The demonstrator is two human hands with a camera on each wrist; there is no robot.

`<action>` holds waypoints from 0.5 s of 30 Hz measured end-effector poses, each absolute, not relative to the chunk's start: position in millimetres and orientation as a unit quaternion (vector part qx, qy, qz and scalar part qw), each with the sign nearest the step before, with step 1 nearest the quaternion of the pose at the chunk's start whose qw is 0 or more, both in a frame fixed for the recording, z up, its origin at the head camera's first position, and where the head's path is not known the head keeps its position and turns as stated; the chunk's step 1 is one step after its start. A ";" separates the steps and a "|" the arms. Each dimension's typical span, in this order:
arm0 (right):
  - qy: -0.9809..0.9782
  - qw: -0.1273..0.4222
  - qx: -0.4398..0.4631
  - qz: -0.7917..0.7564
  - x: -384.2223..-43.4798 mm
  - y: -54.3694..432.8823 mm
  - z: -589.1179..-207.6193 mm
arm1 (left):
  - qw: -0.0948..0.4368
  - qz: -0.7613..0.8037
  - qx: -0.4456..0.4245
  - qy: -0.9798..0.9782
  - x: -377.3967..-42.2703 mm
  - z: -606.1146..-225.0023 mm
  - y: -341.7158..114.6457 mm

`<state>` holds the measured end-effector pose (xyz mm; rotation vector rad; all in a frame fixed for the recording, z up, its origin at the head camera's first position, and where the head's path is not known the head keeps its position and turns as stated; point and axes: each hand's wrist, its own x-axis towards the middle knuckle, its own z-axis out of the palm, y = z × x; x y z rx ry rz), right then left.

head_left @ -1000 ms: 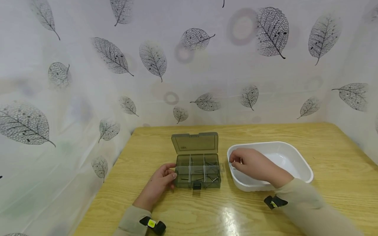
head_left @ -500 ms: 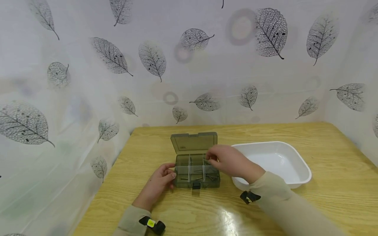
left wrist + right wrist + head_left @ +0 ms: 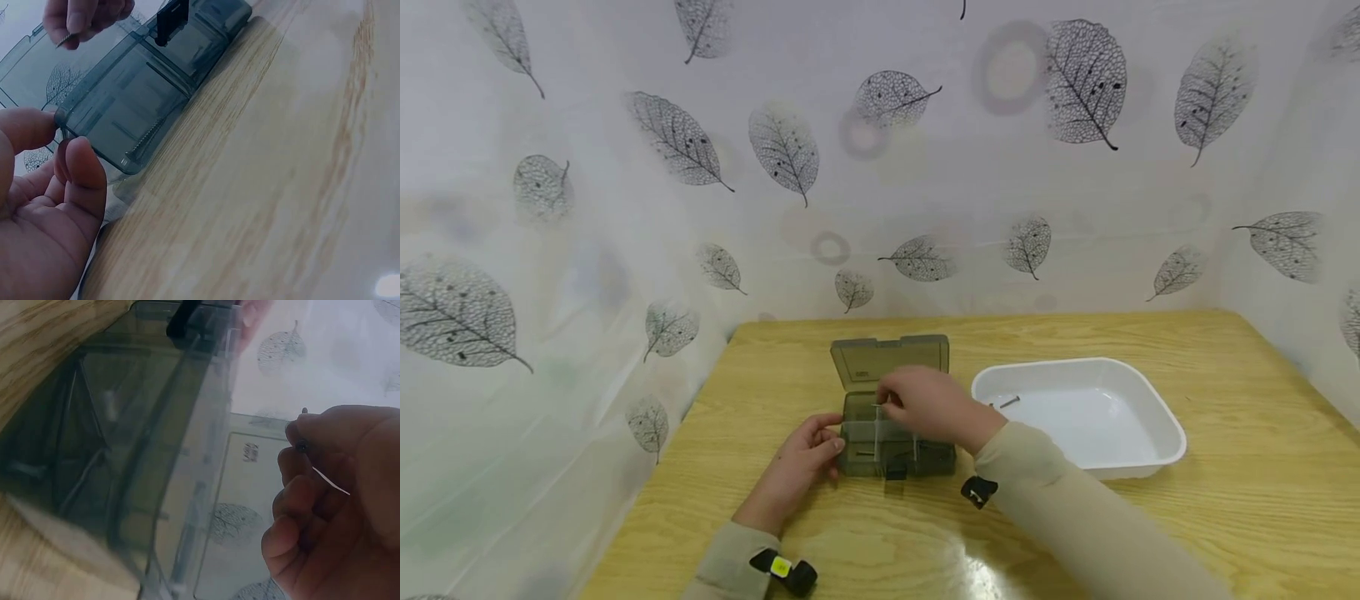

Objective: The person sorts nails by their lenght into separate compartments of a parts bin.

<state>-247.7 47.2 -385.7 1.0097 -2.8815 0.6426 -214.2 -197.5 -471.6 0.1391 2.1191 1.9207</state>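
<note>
A smoky translucent compartment box (image 3: 859,467) stands on the table with its lid (image 3: 887,357) raised at the back. Screws lie in several of its sections, one screw (image 3: 147,139) plain in the front left section. My left hand (image 3: 797,467) grips the box's left end, thumb and index finger at the corner in the left wrist view. Over the back row of sections, my right hand (image 3: 928,404) pinches a screw (image 3: 302,446) between thumb and fingertips. The screw's tip (image 3: 64,40) pokes out below the fingers in the left wrist view. The right hand hides part of the box.
To the right stands a white tray (image 3: 1180,446), with a screw (image 3: 1010,402) near its left end; the right forearm covers its front left corner. The wood-grain table (image 3: 880,542) ends at a leaf-print sheet (image 3: 805,250) hung behind and at the sides.
My right hand has come left from the tray's left end to over the box, carrying a screw. The left hand has stayed at the box's left end.
</note>
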 end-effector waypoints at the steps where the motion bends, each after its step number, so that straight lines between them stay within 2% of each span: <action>1: -0.924 0.006 0.323 0.205 -249.1 43.9 -386.3 | 0.139 0.663 0.048 0.734 -214.2 -471.8 -197.9; 15: -0.935 -0.019 0.308 0.173 -256.8 22.3 -393.3 | 0.136 0.655 0.047 0.742 -212.6 -468.9 -196.6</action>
